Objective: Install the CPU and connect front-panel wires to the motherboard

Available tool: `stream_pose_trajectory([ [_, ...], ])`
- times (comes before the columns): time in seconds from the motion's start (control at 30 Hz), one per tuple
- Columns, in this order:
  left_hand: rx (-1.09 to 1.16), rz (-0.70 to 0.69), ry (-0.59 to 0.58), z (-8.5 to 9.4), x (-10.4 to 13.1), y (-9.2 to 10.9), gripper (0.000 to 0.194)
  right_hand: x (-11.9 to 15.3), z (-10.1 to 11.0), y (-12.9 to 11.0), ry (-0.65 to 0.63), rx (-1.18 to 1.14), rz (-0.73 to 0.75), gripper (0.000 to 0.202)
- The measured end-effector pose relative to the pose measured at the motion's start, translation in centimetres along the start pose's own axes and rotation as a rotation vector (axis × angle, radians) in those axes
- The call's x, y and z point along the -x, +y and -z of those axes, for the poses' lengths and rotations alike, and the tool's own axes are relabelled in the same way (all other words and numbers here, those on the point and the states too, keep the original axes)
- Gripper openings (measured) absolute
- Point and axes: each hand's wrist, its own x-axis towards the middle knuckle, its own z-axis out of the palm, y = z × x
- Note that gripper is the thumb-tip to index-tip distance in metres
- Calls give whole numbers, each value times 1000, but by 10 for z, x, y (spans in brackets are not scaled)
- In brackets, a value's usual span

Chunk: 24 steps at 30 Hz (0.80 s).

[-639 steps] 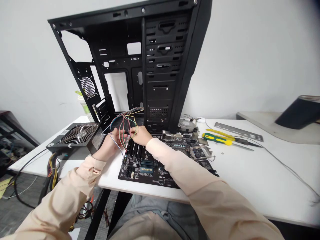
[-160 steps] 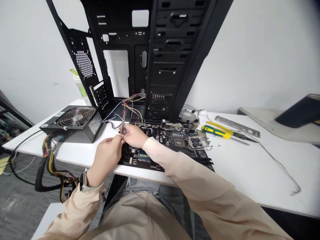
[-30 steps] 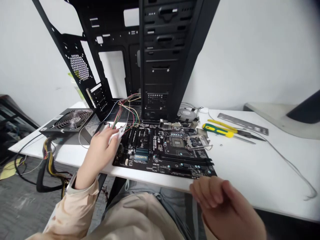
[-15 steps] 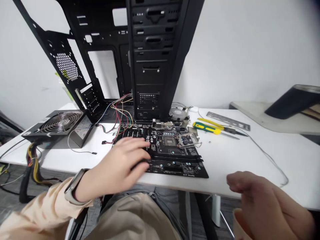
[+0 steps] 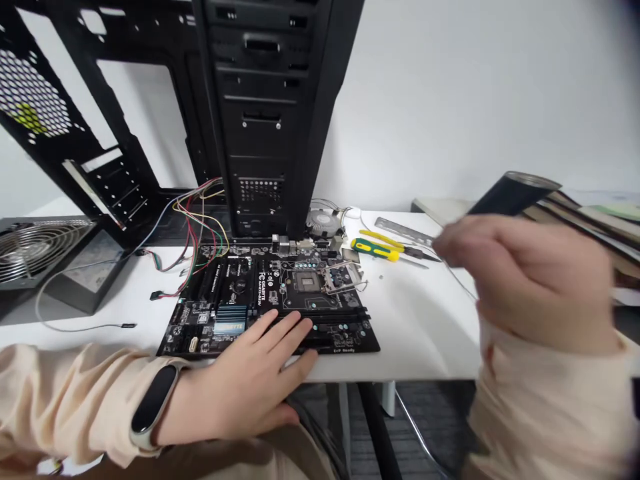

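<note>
A black motherboard lies flat near the table's front edge. Its processor socket is exposed, with the metal retention frame swung up beside it. My left hand rests on the board's front edge, fingers stretched and spread, next to the black memory slots and right of a blue heatsink. Raised over the right side of the table is my right hand, blurred, with its fingers curled together. Whatever it might hold is hidden. A green-and-yellow screwdriver and yellow-handled pliers lie right of the board.
Behind the board stands a black computer case, with loose coloured wires trailing out. A power supply sits at left. A round fan and a metal I/O shield lie at the back; papers are stacked right.
My right hand has risen, closed, from near the table's front edge. My left hand has slid toward the board's front edge and lies flatter. The view has turned right.
</note>
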Motion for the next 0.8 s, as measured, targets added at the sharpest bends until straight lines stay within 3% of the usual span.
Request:
stream_pose_trajectory([
  [0.1,5,-12,2,-3,4,-2,63,-41,-24,19,-145,63,56,31],
  [0.17,20,-7,-10,-4,6,-3,63,-57,-46,41,-154,85,28,31],
  [0.27,39,-25,-51,-5,7,-4,65,-60,-75,82,-190,97,-21,31],
  [0.4,14,-27,1,-9,7,-5,53,-45,-87,120,-477,246,64,31],
  [0.6,-24,-19,221,-27,7,-6,28,-32,-86,129,-689,399,183,23],
  [0.8,12,1,200,-25,4,-9,31,-30,-94,127,-777,433,121,22],
])
